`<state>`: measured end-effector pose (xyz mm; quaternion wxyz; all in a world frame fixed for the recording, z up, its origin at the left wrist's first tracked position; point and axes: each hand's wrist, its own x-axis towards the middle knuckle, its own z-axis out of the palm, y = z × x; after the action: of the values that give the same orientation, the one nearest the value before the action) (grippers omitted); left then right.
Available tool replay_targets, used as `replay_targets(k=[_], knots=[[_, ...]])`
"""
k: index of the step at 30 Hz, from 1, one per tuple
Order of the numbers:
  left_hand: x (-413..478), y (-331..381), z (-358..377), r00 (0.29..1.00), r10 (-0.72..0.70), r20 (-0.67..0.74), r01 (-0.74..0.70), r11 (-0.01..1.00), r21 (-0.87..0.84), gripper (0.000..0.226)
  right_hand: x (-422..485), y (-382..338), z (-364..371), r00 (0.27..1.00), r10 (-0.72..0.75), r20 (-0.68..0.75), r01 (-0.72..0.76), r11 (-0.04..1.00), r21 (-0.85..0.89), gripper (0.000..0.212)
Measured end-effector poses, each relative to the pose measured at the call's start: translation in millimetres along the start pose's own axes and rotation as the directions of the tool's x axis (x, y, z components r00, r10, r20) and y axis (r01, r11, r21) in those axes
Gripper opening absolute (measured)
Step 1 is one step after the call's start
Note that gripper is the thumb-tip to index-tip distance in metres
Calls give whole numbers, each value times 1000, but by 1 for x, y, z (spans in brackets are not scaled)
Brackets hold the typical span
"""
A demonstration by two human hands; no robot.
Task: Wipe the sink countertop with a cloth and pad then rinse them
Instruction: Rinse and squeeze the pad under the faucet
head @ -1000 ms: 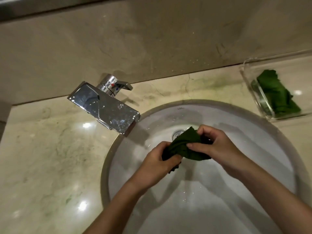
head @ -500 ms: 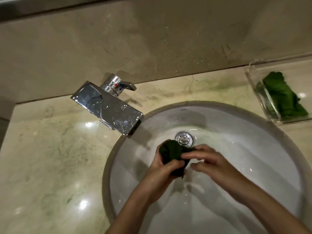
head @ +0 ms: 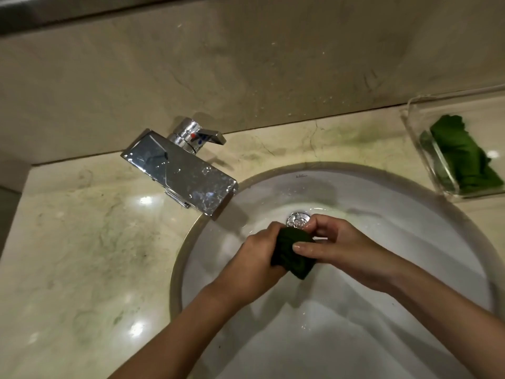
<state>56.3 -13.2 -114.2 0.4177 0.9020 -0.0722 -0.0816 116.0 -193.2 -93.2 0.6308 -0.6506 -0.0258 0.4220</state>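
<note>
A dark green, crumpled wad of wiping material (head: 293, 253) is held over the white round ceramic sink basin (head: 410, 214), just in front of the chrome drain plug (head: 296, 219); whether it is the cloth or the pad cannot be told. It is gripped on one side by the left hand (head: 255, 258), whose fingers are curled round it, and on the other by the right hand (head: 341, 250), whose thumb is laid across its top with the fingers closed behind it. A flat, rectangular chrome faucet (head: 180, 170) is mounted at the basin's far left rim on the pale marble countertop (head: 82, 255), which is marked with greenish smears. At the far right, a clear plastic tray (head: 418, 149) is set on the counter, and a brighter green folded cloth (head: 461, 157) is lying inside it.
</note>
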Motion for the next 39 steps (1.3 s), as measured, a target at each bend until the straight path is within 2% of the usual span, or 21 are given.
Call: replay_targets(k=[2, 5, 6, 8, 9, 10, 12, 14, 17, 19, 21, 24, 26, 28, 31, 33, 34, 36, 37, 38, 39], knots=[[0, 0, -3, 991, 79, 108, -92, 989, 120, 26, -4, 3, -6, 976, 116, 185, -151, 971, 187, 61], [1, 7, -5, 936, 284, 206, -346, 846, 406, 19, -1, 6, -16, 844, 340, 415, -484, 817, 314, 68], [2, 10, -5, 919, 311, 243, -390, 812, 435, 16, 1, 6, -17, 784, 384, 487, -554, 787, 272, 64], [4, 15, -6, 887, 350, 303, -456, 767, 452, 13, 4, 6, -12, 661, 433, 613, -584, 810, 56, 58], [6, 12, -6, 884, 332, 330, -461, 743, 485, 10, 6, 5, -7, 620, 478, 622, -556, 827, -81, 53], [9, 12, -8, 893, 308, 329, -445, 721, 531, 8, 8, 2, 0, 620, 538, 571, -515, 828, -220, 42], [14, 16, -11, 911, 232, 340, -406, 639, 653, 18, 11, -1, 12, 718, 593, 363, -450, 794, -408, 19], [19, 27, -11, 908, 80, 411, -383, 556, 738, 15, 15, -2, 17, 784, 579, 223, -399, 745, -534, 21], [18, 31, 0, 891, -76, 447, -340, 539, 771, 18, 17, -2, 22, 905, 424, 11, -255, 565, -785, 19], [16, 27, 9, 910, -132, 393, -245, 594, 766, 19, 15, -2, 26, 977, 206, -54, -116, 301, -947, 22], [15, 26, 14, 910, -232, 343, -88, 701, 707, 23, 14, 1, 29, 999, 21, 31, 30, 50, -998, 21], [18, 24, 19, 829, -426, 361, 219, 843, 491, 25, 24, 12, 19, 936, -187, 297, 242, -268, -933, 13], [21, 19, 21, 785, -473, 400, 427, 881, 205, 25, 29, 17, 8, 888, -286, 361, 273, -303, -913, 32], [22, 19, 20, 766, -479, 430, 558, 826, -74, 39, 35, 22, -2, 836, -367, 409, 288, -340, -895, 35], [20, 25, 17, 720, -473, 507, 639, 738, -219, 30, 38, 26, -7, 716, -461, 524, 308, -465, -830, 27], [16, 24, 16, 708, -470, 528, 659, 708, -253, 27, 37, 24, -3, 735, -452, 506, 304, -448, -841, 29], [14, 22, 15, 713, -477, 514, 657, 710, -252, 32, 34, 22, 2, 775, -423, 470, 300, -409, -862, 31], [10, 17, 12, 763, -463, 451, 560, 821, -105, 29, 23, 12, 10, 865, -337, 373, 293, -265, -919, 28], [9, 17, 9, 801, -428, 419, 429, 898, 98, 18, 17, 6, 12, 926, -220, 306, 280, -143, -949, 28], [7, 19, 4, 855, -371, 362, 253, 908, 334, 11, 10, 2, 12, 967, -60, 246, 249, 47, -967, 32], [4, 19, 1, 911, -282, 300, 90, 849, 521, 14, 5, -4, 11, 970, 116, 216, 182, 246, -952, 39]])
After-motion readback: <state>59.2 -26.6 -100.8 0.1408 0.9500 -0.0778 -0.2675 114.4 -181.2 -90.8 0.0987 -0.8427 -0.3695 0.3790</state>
